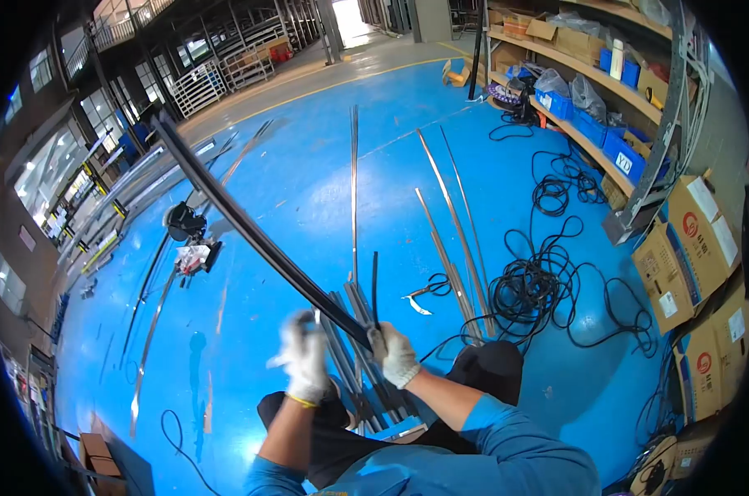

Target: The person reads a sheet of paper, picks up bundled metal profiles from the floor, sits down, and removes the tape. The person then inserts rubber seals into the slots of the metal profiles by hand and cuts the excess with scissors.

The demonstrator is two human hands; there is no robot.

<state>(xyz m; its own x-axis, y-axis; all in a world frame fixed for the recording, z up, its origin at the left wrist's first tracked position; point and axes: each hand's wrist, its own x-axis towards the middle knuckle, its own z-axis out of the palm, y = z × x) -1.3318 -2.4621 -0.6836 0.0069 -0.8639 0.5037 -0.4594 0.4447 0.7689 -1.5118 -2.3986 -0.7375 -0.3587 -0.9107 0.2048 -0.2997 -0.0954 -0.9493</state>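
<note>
My right hand, in a pale work glove, is closed around the near end of a long dark profile bar. The bar slants up and away to the far left, raised above the floor. A thin black strip stands up from the same hand. My left hand, gloved too, is just left of the bar and smeared by motion; its fingers are unclear. Below both hands, several metal profiles lie between my knees.
Scissors lie on the blue floor, near a tangled black cable. More long strips stretch ahead. A cut-off saw stands left. Shelves with blue bins and cardboard boxes line the right.
</note>
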